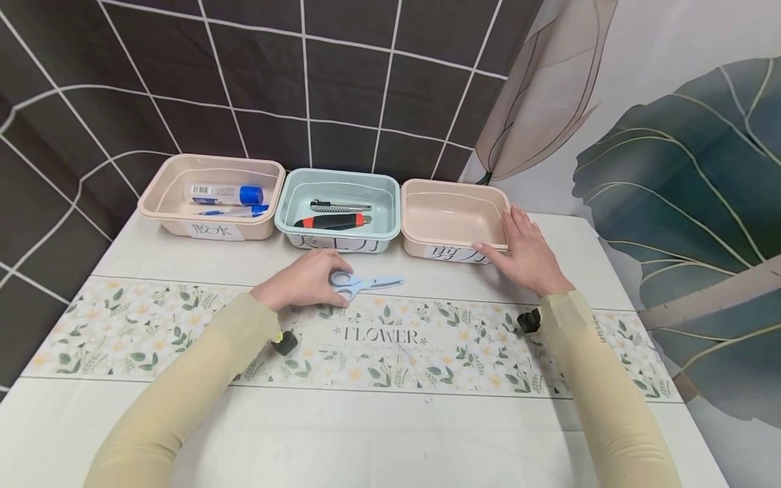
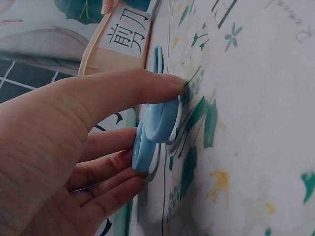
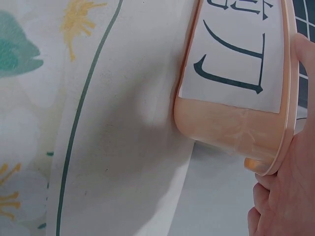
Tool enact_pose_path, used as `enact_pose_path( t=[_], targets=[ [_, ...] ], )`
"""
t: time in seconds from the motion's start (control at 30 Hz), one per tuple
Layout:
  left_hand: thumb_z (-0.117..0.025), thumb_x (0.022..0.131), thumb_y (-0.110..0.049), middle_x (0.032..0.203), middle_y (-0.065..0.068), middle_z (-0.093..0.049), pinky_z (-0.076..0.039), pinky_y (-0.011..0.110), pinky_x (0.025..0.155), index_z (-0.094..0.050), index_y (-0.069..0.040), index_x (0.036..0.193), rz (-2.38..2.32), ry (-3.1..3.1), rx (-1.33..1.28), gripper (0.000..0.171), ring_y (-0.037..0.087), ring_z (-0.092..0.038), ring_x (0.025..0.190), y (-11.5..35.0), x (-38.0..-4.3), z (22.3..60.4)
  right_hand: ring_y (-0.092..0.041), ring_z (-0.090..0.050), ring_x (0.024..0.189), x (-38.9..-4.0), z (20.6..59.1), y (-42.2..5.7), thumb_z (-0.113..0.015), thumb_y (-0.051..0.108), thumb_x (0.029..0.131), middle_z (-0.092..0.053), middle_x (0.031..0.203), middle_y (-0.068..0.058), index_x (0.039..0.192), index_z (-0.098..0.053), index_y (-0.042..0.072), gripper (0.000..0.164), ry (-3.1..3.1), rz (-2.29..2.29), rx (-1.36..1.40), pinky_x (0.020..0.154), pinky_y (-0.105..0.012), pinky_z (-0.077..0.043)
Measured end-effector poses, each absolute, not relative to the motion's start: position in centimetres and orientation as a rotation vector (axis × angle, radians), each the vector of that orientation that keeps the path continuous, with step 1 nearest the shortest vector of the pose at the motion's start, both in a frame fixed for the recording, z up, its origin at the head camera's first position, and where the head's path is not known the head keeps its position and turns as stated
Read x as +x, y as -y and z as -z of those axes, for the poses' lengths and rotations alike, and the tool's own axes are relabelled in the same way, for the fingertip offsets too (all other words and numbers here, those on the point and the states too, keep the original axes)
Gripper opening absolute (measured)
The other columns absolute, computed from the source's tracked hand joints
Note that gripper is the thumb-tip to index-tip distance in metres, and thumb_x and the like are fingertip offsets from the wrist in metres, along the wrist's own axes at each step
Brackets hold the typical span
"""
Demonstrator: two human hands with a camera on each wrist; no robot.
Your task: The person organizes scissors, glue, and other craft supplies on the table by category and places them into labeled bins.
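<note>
Light blue scissors lie on the table, blades toward the right. My left hand is spread about their handles, thumb on the near side and fingers on the far side. In the left wrist view the thumb crosses over the blue handle loops, and fingertips sit close against them; firm contact cannot be told. My right hand grips the right corner of a pink plastic box, thumb at the front rim and fingers along the right side. Its white label faces the front.
Left of the pink box stands a light blue box with utility knives. Farther left, another pink box contains a blue-capped glue tube and a slimmer blue-and-white item. A flowered strip crosses the white table.
</note>
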State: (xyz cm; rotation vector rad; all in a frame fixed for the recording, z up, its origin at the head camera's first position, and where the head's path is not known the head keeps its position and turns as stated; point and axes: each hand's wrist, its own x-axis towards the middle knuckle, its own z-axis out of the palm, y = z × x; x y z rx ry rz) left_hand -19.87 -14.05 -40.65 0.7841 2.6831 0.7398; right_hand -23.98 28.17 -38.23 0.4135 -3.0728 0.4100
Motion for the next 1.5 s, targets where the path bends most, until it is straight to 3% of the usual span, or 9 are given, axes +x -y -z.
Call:
enact_pose_path(
  t=[0.8, 1.3, 1.5],
  targets=[
    [-0.092, 0.069, -0.031, 0.106, 0.002, -0.066, -0.048, 0.035, 0.083, -0.074, -0.007, 0.121, -0.956, -2.705, 0.817, 0.059, 0.019, -0.058, 0.095, 13.7, -19.3, 39.8, -0.033, -0.001, 0.154, -24.1, 38.2, -28.1, -0.045, 0.07, 0.096, -0.006, 0.167, -0.024, 0.16, -0.012, -0.004, 0.104, 3.07, -0.423, 0.407, 0.123, -0.049, -0.002],
    [-0.09, 0.074, -0.03, 0.127, 0.0, -0.063, -0.05, 0.039, 0.093, -0.071, -0.013, 0.126, -1.133, -2.675, 0.762, 0.058, 0.016, -0.06, 0.107, 12.6, -19.6, 38.2, -0.032, -0.001, 0.154, -24.0, 38.3, -28.3, -0.045, 0.07, 0.096, -0.007, 0.167, -0.024, 0.161, -0.011, -0.003, 0.103, 3.073, -0.435, 0.405, 0.123, -0.05, -0.002],
    [-0.09, 0.074, -0.029, 0.126, 0.0, -0.063, -0.051, 0.039, 0.093, -0.072, -0.012, 0.125, -1.21, -2.689, 0.789, 0.056, 0.015, -0.062, 0.105, 12.0, -19.9, 37.5, -0.035, -0.003, 0.154, -24.1, 38.4, -28.3, -0.045, 0.07, 0.096, -0.007, 0.167, -0.024, 0.161, -0.011, -0.003, 0.104, 3.07, -0.433, 0.403, 0.123, -0.05, -0.002]
  ],
)
